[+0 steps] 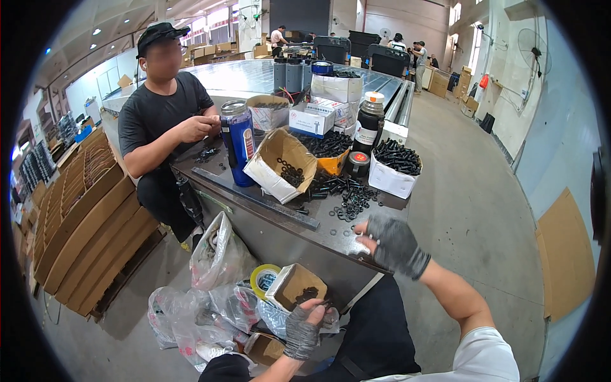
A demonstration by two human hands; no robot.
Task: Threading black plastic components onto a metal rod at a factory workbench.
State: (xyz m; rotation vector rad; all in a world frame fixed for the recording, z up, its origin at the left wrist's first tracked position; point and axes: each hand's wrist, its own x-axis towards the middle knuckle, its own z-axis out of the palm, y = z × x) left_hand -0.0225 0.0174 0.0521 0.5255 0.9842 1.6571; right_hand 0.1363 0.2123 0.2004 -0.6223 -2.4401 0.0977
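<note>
My right hand [396,245], in a grey fingerless glove, reaches over the near right edge of the dark worktable [273,226]. Its fingers are stretched out and apart, close to a few loose washers [347,233]. Beyond them lies a pile of small black nuts or washers [354,207]. Low in front of me, my left hand [304,330], also gloved, has its fingers closed; a small dark piece shows at the fingertips, too small to name. Just beyond that hand is an open carton [285,288] holding dark small parts.
Black bolts fill a white box [394,175]. A tilted carton [264,172] of rings, a blue flask [237,146] and a black flask [368,124] stand on the table. Plastic bags [219,254] lie below. A co-worker [167,108] sits at the left, beside stacked cardboard [89,223].
</note>
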